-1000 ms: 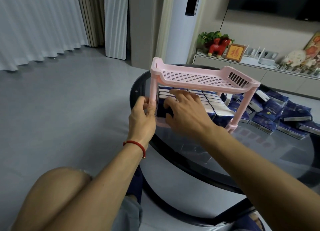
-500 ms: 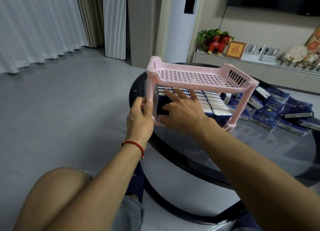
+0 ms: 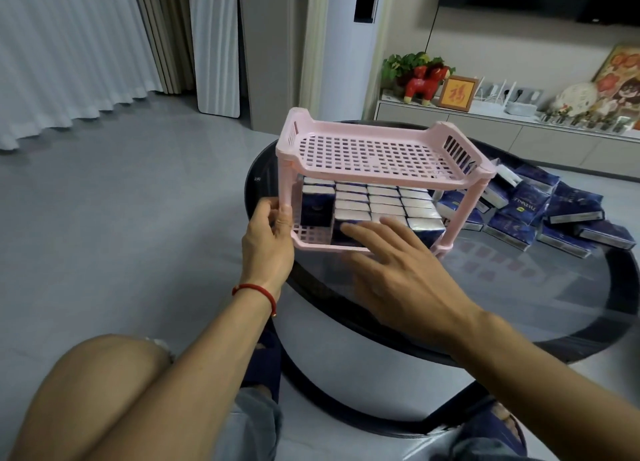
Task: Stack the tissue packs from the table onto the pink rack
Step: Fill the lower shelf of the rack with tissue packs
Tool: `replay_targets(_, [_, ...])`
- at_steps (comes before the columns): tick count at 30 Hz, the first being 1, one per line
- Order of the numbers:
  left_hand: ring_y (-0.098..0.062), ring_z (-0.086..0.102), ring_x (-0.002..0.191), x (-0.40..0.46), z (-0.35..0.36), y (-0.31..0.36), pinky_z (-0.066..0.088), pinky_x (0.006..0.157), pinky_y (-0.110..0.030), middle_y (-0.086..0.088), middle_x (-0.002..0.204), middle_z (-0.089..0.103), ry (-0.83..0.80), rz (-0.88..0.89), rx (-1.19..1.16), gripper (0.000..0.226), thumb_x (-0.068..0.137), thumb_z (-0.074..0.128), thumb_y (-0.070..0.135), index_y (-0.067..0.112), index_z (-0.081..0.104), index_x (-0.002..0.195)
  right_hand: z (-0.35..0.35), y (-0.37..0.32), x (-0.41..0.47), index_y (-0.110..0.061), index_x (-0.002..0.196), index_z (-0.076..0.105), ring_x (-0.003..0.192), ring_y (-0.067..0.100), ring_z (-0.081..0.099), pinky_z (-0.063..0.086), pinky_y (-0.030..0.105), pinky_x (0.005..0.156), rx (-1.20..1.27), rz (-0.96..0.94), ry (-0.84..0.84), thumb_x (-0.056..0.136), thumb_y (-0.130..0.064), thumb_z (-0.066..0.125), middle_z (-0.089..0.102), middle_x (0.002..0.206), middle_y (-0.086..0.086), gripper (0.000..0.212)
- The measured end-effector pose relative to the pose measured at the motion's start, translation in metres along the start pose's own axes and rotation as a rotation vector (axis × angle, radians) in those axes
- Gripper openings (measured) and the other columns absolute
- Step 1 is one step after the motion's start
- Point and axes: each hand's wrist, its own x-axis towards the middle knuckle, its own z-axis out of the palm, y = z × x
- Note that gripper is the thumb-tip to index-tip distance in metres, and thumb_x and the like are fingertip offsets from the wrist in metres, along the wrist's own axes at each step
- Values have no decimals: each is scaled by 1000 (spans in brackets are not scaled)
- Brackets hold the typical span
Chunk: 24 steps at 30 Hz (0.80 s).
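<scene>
A two-tier pink rack (image 3: 377,156) stands at the near left of a round dark glass table (image 3: 519,287). Its top shelf is bare; the lower shelf holds rows of blue and white tissue packs (image 3: 381,201) standing on end. My left hand (image 3: 268,239) grips the rack's front left leg, thumb and fingers round it. My right hand (image 3: 394,270) hovers in front of the lower shelf with fingers straight, the fingertips at the front packs. A heap of loose blue tissue packs (image 3: 554,215) lies on the table to the rack's right.
My bare knee (image 3: 104,384) is at the lower left, below the table's edge. Behind the table runs a low cabinet (image 3: 519,131) with a red horse figure, a plant and a frame. Grey floor stretches to the left.
My right hand has drawn back out of the lower shelf toward me and its fingers have straightened. The left hand keeps its hold on the leg. The view has tilted slightly.
</scene>
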Motion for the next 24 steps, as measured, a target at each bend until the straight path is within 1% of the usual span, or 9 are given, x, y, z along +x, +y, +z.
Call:
replay_targets(5, [-15, 70, 98, -5, -2, -1, 62, 84, -47, 7, 108, 71, 28, -7, -25, 19, 103, 50, 49, 34, 57, 111, 2, 27, -58, -17, 109, 68, 116, 27, 59, 47, 42, 100, 4, 18, -2, 102, -27, 47, 61, 132, 5, 25])
replay_targets(7, [-16, 68, 103, -12, -2, 0, 61, 88, -42, 5, 114, 68, 75, -7, -18, 21, 101, 58, 42, 30, 56, 118, 1, 46, -71, -19, 109, 70, 111, 26, 62, 52, 43, 92, 34, 127, -41, 97, -29, 50, 64, 126, 2, 25])
replay_targets(9, [-21, 62, 109, -22, -1, 0, 57, 92, -39, 1, 120, 58, 163, 28, 65, 29, 97, 67, 26, 22, 53, 122, 3, 70, -82, -22, 113, 70, 108, 25, 63, 55, 45, 86, 66, 279, -96, 93, -30, 56, 66, 123, 0, 26])
replay_targets(12, [-28, 54, 109, -43, 4, 3, 55, 90, -49, 3, 113, 45, 232, 179, 181, 38, 87, 71, 5, 23, 49, 113, 9, 110, -98, -22, 123, 65, 112, 25, 61, 55, 42, 89, 66, 558, -143, 94, -29, 62, 63, 127, 2, 30])
replay_targets(16, [-23, 58, 103, -77, 28, 18, 57, 84, -45, 0, 112, 49, 46, 374, 145, 41, 81, 66, -9, 20, 51, 106, 25, 153, -114, -15, 141, 48, 127, 33, 49, 48, 50, 99, 11, 925, -161, 94, -30, 61, 48, 144, 13, 51])
replay_targets(18, [-22, 58, 101, -90, 44, 19, 55, 84, -46, -1, 109, 53, -34, 458, 163, 40, 78, 64, -10, 17, 53, 105, 34, 164, -119, -17, 150, 38, 137, 36, 40, 41, 55, 105, 20, 978, -201, 97, -30, 56, 38, 155, 13, 57])
replay_targets(20, [-19, 57, 100, -97, 60, 19, 54, 84, -46, -1, 106, 53, -97, 476, 171, 41, 75, 63, -10, 16, 55, 106, 41, 171, -120, -19, 152, 34, 139, 35, 40, 40, 56, 106, 65, 992, -215, 101, -31, 50, 35, 158, 9, 55])
replay_targets(22, [-16, 57, 99, -103, 71, 23, 54, 83, -43, 2, 105, 53, -159, 469, 158, 42, 76, 63, -10, 17, 55, 107, 45, 173, -118, -16, 144, 43, 127, 34, 51, 47, 55, 100, 52, 982, -184, 101, -30, 52, 46, 147, 11, 46])
replay_targets(24, [-14, 57, 100, -109, 83, 29, 54, 84, -41, 4, 105, 54, -235, 474, 151, 40, 79, 63, -8, 18, 55, 108, 45, 174, -118, -13, 126, 53, 105, 36, 60, 54, 52, 85, 5, 954, -123, 97, -25, 59, 56, 126, 13, 32])
